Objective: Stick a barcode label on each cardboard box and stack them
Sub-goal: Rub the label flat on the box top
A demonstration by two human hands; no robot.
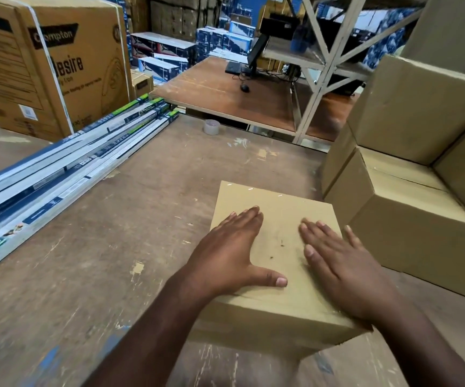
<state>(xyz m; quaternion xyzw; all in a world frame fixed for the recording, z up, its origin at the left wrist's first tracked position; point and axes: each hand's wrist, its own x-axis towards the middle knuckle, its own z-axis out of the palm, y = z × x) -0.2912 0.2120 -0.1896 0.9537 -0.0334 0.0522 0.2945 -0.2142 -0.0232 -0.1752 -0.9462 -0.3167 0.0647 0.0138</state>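
A plain cardboard box [276,202] sits on the worn wooden table [114,247] just in front of me. My left hand [231,252] lies flat on the left part of its top, fingers straight, thumb spread toward the near edge. My right hand [337,258] rests flat on the right part of the top, fingers straight and pointing away from me. No barcode label shows on the box top or in either hand. A stack of plain cardboard boxes [410,219] stands to the right of the box, close to its right side.
Long flat packaged boxes [58,169] lie diagonally across the table's left. A large printed carton [52,65] stands at the back left. A tape roll [212,126] sits at the table's far edge. Beyond are a second desk [225,99] with a monitor and a metal rack [323,65].
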